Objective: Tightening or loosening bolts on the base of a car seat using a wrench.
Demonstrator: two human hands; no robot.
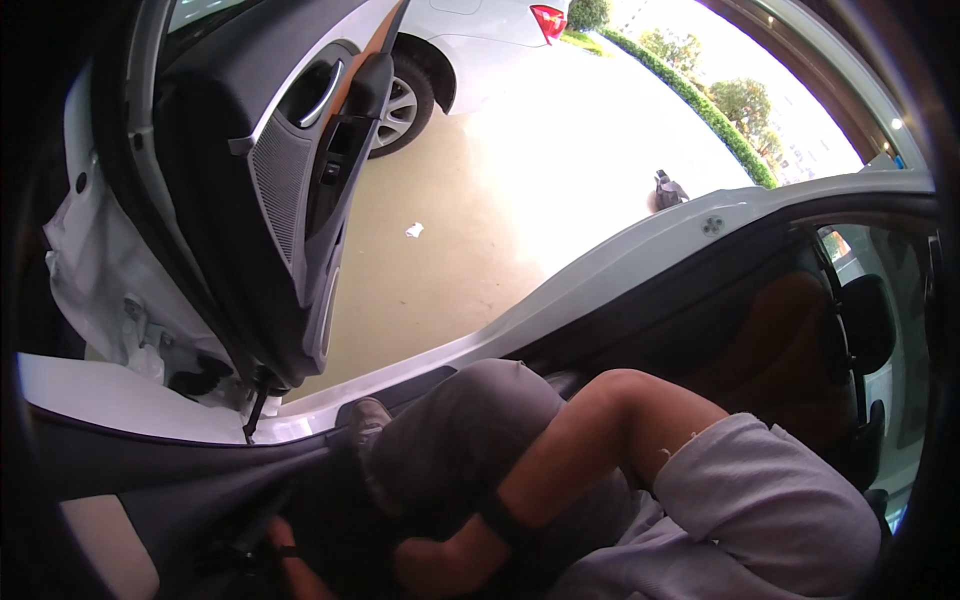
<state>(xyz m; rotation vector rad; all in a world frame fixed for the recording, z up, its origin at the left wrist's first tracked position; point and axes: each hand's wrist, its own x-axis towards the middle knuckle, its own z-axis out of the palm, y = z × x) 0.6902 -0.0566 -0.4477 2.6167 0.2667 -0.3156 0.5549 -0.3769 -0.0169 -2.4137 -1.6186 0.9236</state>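
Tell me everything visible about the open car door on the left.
The car door stands swung outward, inner side showing. Its panel looks like black and grey plastic, with an orange-brown strip, a curved silver handle, a perforated grille and a small switch. A dark link appears to join its near end to the white door frame. Nobody is seen touching it.

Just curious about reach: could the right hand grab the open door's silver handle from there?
Probably not: the right hand is down low, the bent leg lies between, and the car door stands open, its silver handle well away.
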